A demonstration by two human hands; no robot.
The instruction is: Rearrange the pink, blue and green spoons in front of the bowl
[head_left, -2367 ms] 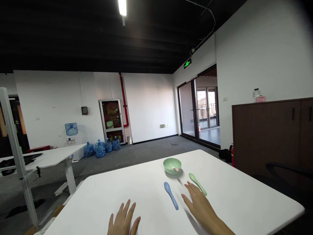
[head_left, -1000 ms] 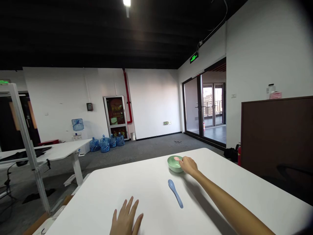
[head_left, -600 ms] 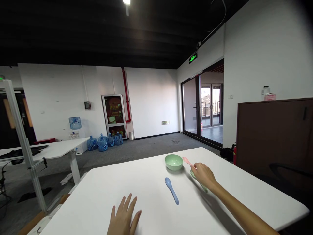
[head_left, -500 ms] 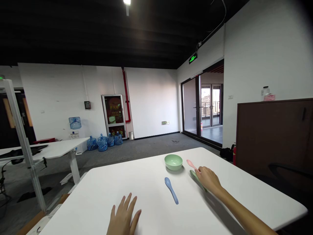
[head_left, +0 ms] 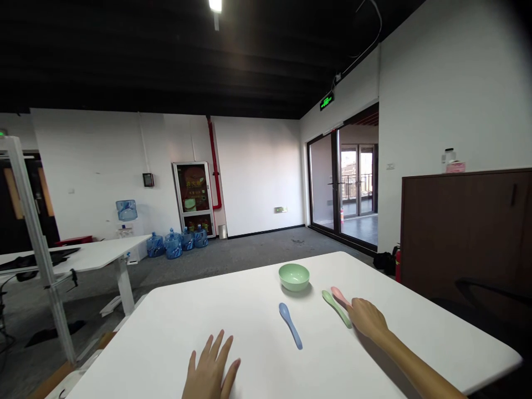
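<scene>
While the bowl [head_left: 294, 279] stands on the table [head_left: 245, 316], inside showing, the right hand [head_left: 368, 318] pinches the pink spoon [head_left: 339, 295] beside the green spoon [head_left: 336, 308]; the left hand [head_left: 209, 372] spreads nearest the blue spoon [head_left: 290, 326].

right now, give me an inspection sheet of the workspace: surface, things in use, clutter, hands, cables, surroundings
surface: white table, smooth, rounded corners
things in use: green bowl upright; blue spoon and green spoon lying nearer the person; pink spoon beside the green one, whether it touches the table unclear
clutter: dark items on the side table
hands: left hand palm down, fingers spread, holding nothing; right hand with fingers closed on the pink spoon's handle
cables: dark cable at the left edge, partly cut off
surroundings: blue water bottles on the floor, glass doors, brown cabinet
</scene>
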